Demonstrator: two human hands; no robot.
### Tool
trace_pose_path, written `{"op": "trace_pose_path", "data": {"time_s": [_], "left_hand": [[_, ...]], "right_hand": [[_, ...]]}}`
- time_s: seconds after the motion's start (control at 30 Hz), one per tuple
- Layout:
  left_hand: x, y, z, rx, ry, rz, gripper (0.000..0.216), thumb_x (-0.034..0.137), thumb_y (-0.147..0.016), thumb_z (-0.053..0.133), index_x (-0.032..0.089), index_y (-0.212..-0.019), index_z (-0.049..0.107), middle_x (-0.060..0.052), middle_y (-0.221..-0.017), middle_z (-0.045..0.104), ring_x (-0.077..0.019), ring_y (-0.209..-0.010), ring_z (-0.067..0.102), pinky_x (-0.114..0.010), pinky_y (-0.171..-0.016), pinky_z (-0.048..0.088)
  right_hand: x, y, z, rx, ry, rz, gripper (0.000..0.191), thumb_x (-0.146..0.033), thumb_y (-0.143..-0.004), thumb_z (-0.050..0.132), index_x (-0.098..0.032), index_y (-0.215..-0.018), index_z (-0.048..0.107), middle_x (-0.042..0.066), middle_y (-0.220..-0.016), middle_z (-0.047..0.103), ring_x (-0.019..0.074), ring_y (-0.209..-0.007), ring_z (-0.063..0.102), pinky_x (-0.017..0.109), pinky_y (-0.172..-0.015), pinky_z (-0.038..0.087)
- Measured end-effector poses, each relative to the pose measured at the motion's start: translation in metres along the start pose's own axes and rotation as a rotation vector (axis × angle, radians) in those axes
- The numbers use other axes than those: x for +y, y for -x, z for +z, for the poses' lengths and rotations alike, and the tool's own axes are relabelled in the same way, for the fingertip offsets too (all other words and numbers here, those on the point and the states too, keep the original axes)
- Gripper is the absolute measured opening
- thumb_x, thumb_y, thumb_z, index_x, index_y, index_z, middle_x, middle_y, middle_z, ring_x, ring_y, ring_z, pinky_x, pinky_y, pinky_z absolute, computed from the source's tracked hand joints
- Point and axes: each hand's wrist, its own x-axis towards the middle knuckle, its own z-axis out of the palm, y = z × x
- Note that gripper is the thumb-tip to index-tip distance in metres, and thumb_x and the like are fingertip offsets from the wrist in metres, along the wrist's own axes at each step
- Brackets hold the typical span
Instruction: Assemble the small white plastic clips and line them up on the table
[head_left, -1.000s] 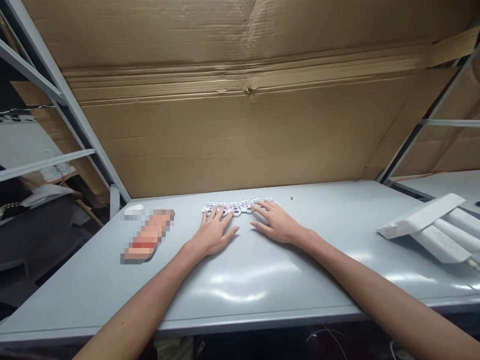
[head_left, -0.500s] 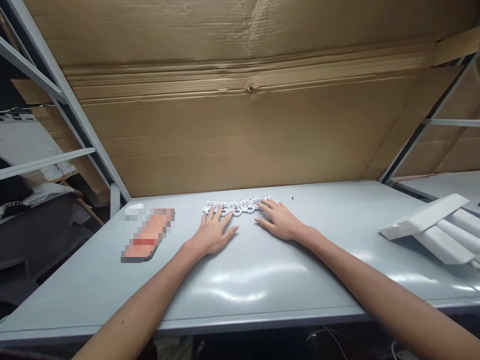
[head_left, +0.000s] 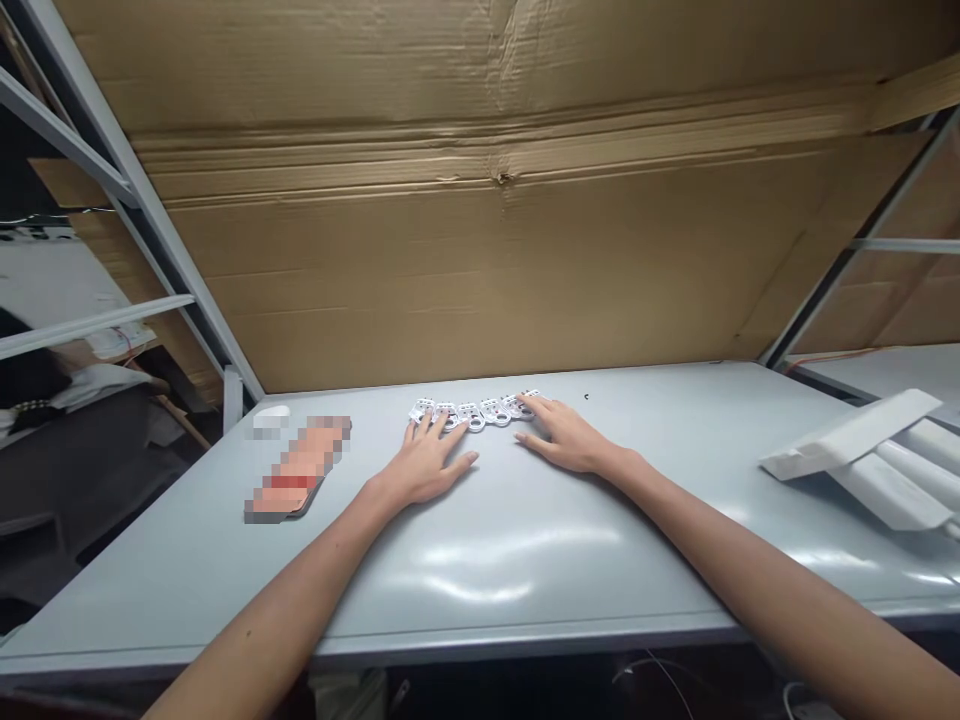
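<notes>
Several small white pieces with ring-shaped ends [head_left: 472, 417] lie side by side in a row on the pale grey table [head_left: 510, 560]; their exact kind is too small to make out. My left hand [head_left: 426, 465] rests palm down with its fingers spread, the fingertips touching the left end of the row. At the right end, my right hand [head_left: 564, 432] lies with its fingers stretched out over the last pieces, partly hiding them. Its thumb points left, apart from the row. Neither hand grips anything.
A phone-shaped, pixelated object [head_left: 300, 470] lies on the left, with a small white item [head_left: 271, 416] behind it. White box-like parts [head_left: 862, 450] stand at the right. A cardboard wall [head_left: 480, 280] closes the back, between metal posts [head_left: 161, 240]. A tiny dark bit [head_left: 586, 397] lies right of the row.
My right hand's fingers have drawn closer together at the right end of the row. My left hand stays almost still, and the whole view has shifted very slightly.
</notes>
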Motion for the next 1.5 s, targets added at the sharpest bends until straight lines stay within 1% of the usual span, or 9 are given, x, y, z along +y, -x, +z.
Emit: {"op": "trace_pose_path", "data": {"time_s": [0.3,0.47,0.67,0.8,0.93,1.07,1.23,1.37,1.5], "left_hand": [[-0.001,0.002,0.0,0.027,-0.04,0.049,0.066,0.064,-0.098,0.026,0.025,-0.15,0.036,-0.011,-0.16,0.025,-0.0331,-0.149,0.013,-0.055,-0.118,0.012],[0.002,0.004,-0.002,0.063,-0.083,0.094,0.059,0.056,-0.099,0.033,0.024,-0.147,0.039,-0.012,-0.157,0.031,-0.0307,-0.147,0.021,-0.053,-0.118,0.015],[-0.027,-0.008,-0.003,0.172,-0.063,-0.053,0.06,0.049,-0.097,0.037,0.014,-0.146,0.04,-0.015,-0.155,0.034,-0.0298,-0.143,0.031,-0.043,-0.117,0.026],[-0.048,-0.017,0.0,0.184,0.016,-0.084,0.067,0.047,-0.094,0.038,0.01,-0.15,0.033,-0.014,-0.159,0.027,-0.0273,-0.146,0.026,-0.04,-0.119,0.024],[-0.055,-0.02,0.001,0.187,0.032,-0.035,0.061,0.043,-0.096,0.032,0.011,-0.148,0.036,-0.012,-0.156,0.034,-0.025,-0.145,0.029,-0.04,-0.119,0.023],[-0.058,-0.018,-0.003,0.238,0.015,-0.007,0.054,0.037,-0.095,0.036,0.017,-0.146,0.041,-0.009,-0.148,0.047,-0.0237,-0.135,0.044,-0.036,-0.113,0.033],[-0.065,-0.012,-0.012,0.225,0.036,-0.14,0.06,0.041,-0.094,0.046,0.022,-0.15,0.033,-0.012,-0.137,0.052,-0.0269,-0.117,0.057,-0.036,-0.097,0.046],[-0.056,-0.01,-0.018,0.281,-0.022,-0.189,0.064,0.041,-0.093,0.054,0.023,-0.15,0.031,-0.012,-0.122,0.058,-0.0286,-0.105,0.063,-0.038,-0.085,0.051],[-0.023,-0.009,-0.011,0.391,-0.033,-0.044,0.068,0.043,-0.089,0.064,0.019,-0.146,0.036,-0.014,-0.121,0.06,-0.0311,-0.111,0.059,-0.042,-0.094,0.047]], "right_hand": [[-0.025,0.006,-0.002,0.059,0.092,-0.105,0.055,-0.051,-0.096,0.043,-0.018,-0.138,0.052,0.015,-0.145,0.05,0.033,-0.138,0.038,0.052,-0.114,0.032],[-0.04,0.013,-0.005,-0.001,0.048,-0.203,0.053,-0.05,-0.096,0.045,-0.018,-0.137,0.053,0.016,-0.14,0.054,0.033,-0.13,0.048,0.051,-0.108,0.039],[-0.045,0.015,-0.013,-0.09,-0.004,-0.227,0.045,-0.049,-0.097,0.043,-0.022,-0.13,0.057,0.014,-0.134,0.056,0.0304,-0.117,0.056,0.046,-0.099,0.046],[-0.046,0.015,-0.013,-0.109,0.019,-0.231,0.044,-0.048,-0.098,0.041,-0.019,-0.128,0.057,0.016,-0.13,0.057,0.0297,-0.114,0.056,0.044,-0.097,0.047],[-0.047,0.015,-0.014,-0.116,0.011,-0.229,0.044,-0.047,-0.098,0.041,-0.019,-0.127,0.058,0.017,-0.132,0.056,0.0309,-0.117,0.055,0.046,-0.098,0.046],[-0.047,0.014,-0.015,-0.12,0.004,-0.232,0.043,-0.047,-0.097,0.042,-0.02,-0.127,0.058,0.016,-0.131,0.057,0.031,-0.116,0.055,0.047,-0.098,0.046],[-0.046,0.014,-0.014,-0.12,0.015,-0.232,0.041,-0.046,-0.098,0.042,-0.019,-0.123,0.06,0.017,-0.133,0.055,0.0308,-0.117,0.055,0.046,-0.098,0.046],[-0.045,0.014,-0.013,-0.115,0.041,-0.233,0.043,-0.046,-0.098,0.042,-0.016,-0.124,0.06,0.018,-0.131,0.056,0.0308,-0.117,0.055,0.045,-0.098,0.047],[-0.045,0.015,-0.012,-0.065,0.046,-0.235,0.044,-0.043,-0.097,0.046,-0.014,-0.127,0.059,0.019,-0.131,0.057,0.0321,-0.119,0.054,0.047,-0.098,0.046]]}}
